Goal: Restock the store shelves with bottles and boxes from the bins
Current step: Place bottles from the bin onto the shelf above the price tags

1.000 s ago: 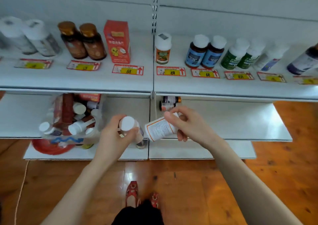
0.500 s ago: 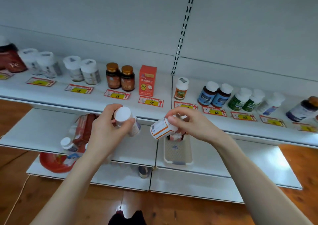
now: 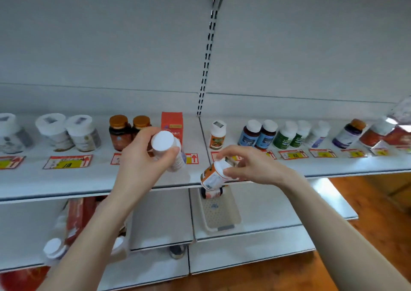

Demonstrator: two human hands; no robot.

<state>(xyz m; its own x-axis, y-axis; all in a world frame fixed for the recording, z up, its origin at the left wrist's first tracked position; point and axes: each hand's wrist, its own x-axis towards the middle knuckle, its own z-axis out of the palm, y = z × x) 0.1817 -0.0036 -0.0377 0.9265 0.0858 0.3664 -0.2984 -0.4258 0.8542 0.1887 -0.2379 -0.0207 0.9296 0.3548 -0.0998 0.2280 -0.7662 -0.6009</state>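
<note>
Roughly midway, judging by the stock. Gripping a white-capped bottle [image 3: 165, 149] in the left hand [image 3: 142, 166], fingers curled round the body, cap toward the camera, raised in front of the red-orange box [image 3: 171, 121] above the upper shelf [image 3: 66, 184]. Holding an orange-labelled bottle [image 3: 212, 176] at its cap end in the right hand [image 3: 251, 167], tilted, bottom hanging past the shelf's front edge, not yet set down.

Already stocked up there: white tubs [image 3: 66, 130] at left, gold-capped amber bottles [image 3: 124, 130], a lone shelved bottle [image 3: 218, 135] with a matching orange label, blue-labelled bottles [image 3: 255, 134], green-labelled bottles [image 3: 289, 135], more at far right, too blurred to name. Plenty of bare shelf in front of every row and beside the lone one, so probably aiming the right-hand bottle there.

Left to do: placing both held bottles, then clearing the lower shelf. Down there: a beige tray [image 3: 222, 221] with just one last bottle [image 3: 211, 193] at its far end, so nearly spent. At lower left, red boxes [image 3: 76, 215] and spare white-capped bottles [image 3: 53, 247], partly hidden behind the left forearm, container unclear. Several more trips likely
</note>
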